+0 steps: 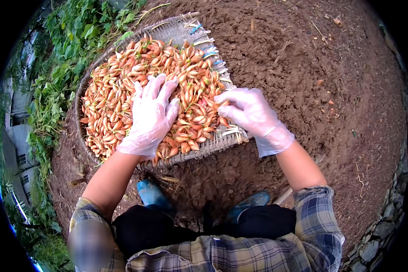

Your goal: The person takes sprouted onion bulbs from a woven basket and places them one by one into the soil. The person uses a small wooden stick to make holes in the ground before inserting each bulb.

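Observation:
A woven winnowing basket (pixel 187 154), patched with blue and pale ties along its right edge, lies before me, heaped with small orange-brown shallots (pixel 112 91); some have green sprouts. My left hand (pixel 153 110), in a thin clear plastic glove, rests palm down on the heap with its fingers spread. My right hand (pixel 246 110), gloved the same way, is at the basket's right edge, thumb and fingertips pinched on a small shallot (pixel 225 103). The fingertips of the right hand are slightly blurred.
Bare brown soil (pixel 292 68) lies to the right, with scattered bits of skin and twigs. Leafy green vines (pixel 51 98) border the basket's left. Below it are my blue boots (pixel 153 193). A stone edging (pixel 370 250) curves at the lower right; buildings stand at the far left.

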`<state>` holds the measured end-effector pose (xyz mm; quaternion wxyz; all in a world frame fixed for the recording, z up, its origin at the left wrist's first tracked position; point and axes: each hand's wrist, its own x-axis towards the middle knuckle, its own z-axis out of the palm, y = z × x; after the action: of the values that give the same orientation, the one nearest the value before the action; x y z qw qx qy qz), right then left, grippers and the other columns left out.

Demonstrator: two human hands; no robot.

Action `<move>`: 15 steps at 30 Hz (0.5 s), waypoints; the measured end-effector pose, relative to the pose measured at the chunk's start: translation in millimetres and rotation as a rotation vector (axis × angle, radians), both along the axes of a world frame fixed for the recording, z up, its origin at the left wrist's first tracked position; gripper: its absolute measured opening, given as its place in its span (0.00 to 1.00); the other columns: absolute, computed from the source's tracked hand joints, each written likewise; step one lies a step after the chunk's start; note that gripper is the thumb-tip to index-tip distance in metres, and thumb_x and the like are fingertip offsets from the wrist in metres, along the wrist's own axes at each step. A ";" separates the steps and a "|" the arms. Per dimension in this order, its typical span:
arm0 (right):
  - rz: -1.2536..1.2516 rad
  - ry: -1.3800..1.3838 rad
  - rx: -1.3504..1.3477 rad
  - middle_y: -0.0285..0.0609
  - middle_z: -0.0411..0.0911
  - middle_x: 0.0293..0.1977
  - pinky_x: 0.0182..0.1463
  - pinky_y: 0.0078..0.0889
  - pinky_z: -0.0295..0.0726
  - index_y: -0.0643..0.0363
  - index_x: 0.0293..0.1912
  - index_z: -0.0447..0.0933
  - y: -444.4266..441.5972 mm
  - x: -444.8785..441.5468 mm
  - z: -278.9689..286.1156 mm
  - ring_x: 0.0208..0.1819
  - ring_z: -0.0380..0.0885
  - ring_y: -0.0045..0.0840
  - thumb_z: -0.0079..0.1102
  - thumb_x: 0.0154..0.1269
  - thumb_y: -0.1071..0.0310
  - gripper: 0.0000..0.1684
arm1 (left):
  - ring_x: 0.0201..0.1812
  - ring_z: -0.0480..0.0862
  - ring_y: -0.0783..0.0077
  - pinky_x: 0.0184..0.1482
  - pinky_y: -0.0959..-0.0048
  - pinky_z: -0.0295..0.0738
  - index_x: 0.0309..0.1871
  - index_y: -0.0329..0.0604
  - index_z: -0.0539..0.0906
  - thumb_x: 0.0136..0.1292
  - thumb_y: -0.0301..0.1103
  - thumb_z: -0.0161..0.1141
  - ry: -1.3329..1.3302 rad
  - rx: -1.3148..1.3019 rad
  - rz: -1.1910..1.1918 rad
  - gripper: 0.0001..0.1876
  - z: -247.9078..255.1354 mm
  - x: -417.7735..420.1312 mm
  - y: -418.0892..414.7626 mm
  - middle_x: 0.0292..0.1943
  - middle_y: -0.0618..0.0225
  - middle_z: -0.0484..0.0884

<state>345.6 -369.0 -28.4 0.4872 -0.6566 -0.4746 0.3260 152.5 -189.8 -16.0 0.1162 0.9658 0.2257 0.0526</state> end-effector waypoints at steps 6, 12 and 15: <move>-0.282 0.523 -0.160 0.38 0.84 0.34 0.33 0.20 0.78 0.65 0.47 0.83 -49.3 49.2 31.9 0.33 0.81 0.16 0.63 0.67 0.70 0.12 | 0.71 0.66 0.44 0.75 0.39 0.46 0.67 0.49 0.73 0.64 0.32 0.58 -0.010 0.032 -0.002 0.26 -4.5 5.1 1.9 0.66 0.52 0.71; -0.924 -0.018 -0.138 0.40 0.86 0.38 0.40 0.22 0.79 0.63 0.49 0.85 -155.7 145.9 28.5 0.36 0.82 0.18 0.66 0.64 0.72 0.14 | 0.73 0.63 0.45 0.77 0.41 0.40 0.69 0.45 0.72 0.65 0.28 0.55 0.008 0.041 0.013 0.26 -5.6 0.4 -0.8 0.68 0.49 0.68; -1.065 -0.217 -0.228 0.39 0.87 0.40 0.49 0.25 0.79 0.62 0.48 0.86 -200.6 184.0 30.0 0.40 0.82 0.19 0.69 0.62 0.71 0.14 | 0.74 0.62 0.46 0.78 0.43 0.37 0.69 0.45 0.73 0.65 0.27 0.54 -0.016 0.005 0.008 0.26 -7.4 6.3 -4.1 0.70 0.50 0.68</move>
<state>529.6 -569.6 1.6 0.4589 -0.8842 -0.0864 0.0145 158.8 -193.8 -23.4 0.1153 0.9648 0.2282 0.0615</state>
